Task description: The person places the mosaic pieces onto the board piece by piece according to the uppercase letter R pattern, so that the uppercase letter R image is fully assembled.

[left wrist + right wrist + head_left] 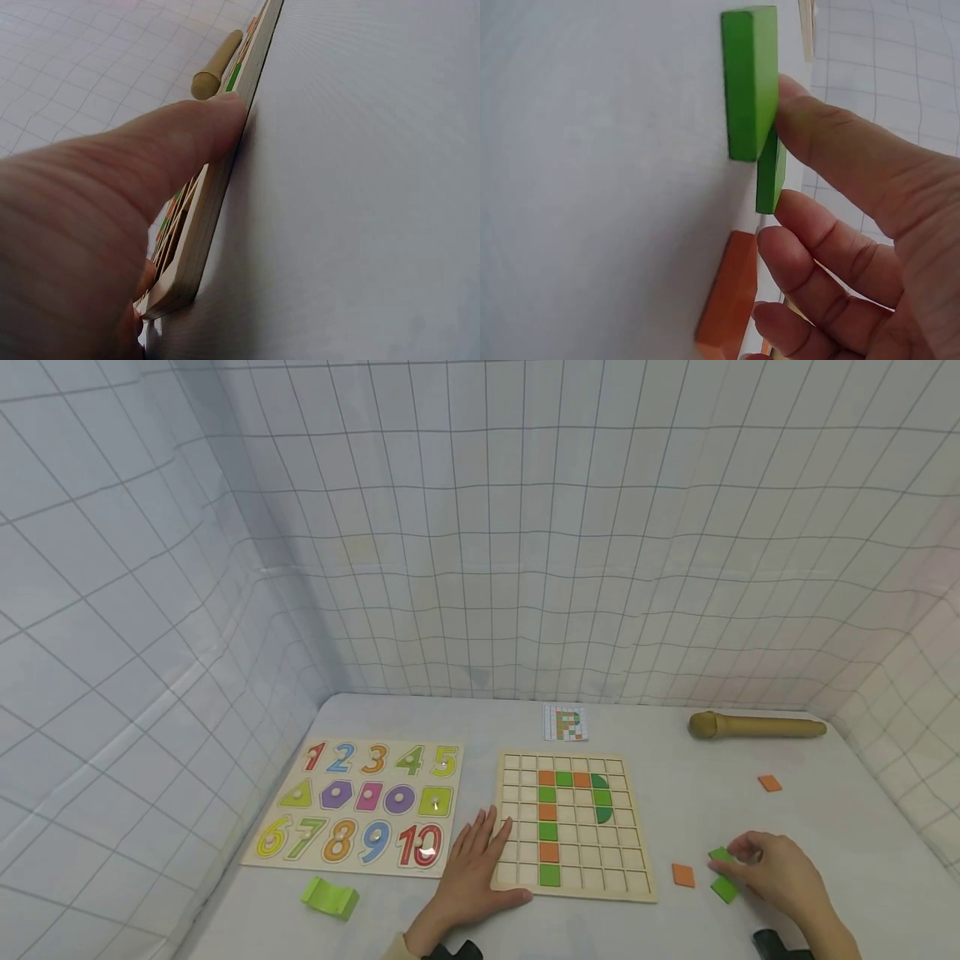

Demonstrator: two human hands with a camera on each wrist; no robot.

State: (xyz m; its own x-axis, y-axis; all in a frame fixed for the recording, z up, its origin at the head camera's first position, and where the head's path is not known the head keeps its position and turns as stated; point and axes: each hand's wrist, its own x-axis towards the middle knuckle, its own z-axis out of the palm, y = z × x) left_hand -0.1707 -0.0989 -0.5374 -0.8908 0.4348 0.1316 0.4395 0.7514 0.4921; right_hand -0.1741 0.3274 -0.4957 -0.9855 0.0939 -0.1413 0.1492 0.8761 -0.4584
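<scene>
My left hand [472, 868] lies with straight, spread fingers over the lower left corner of a wooden grid board [585, 860]; its thumb [217, 124] touches the board's near edge. Orange, green and dark green tiles form a P shape on the grid. To the right of the board, my right hand [783, 872] pinches a green square tile [769, 180] between thumb and fingers, down at the table. Another green square tile [724, 889] lies just nearer to me, below the thumb. An orange square tile [683, 875] sits to the left of these.
A wooden number-and-shape puzzle board [315, 862] lies at the left, with a green notched block [330, 897] in front. Behind the grid board is a small pattern card [566, 724]. A tan microphone-shaped stick [757, 727] and another orange tile [769, 783] lie at the right.
</scene>
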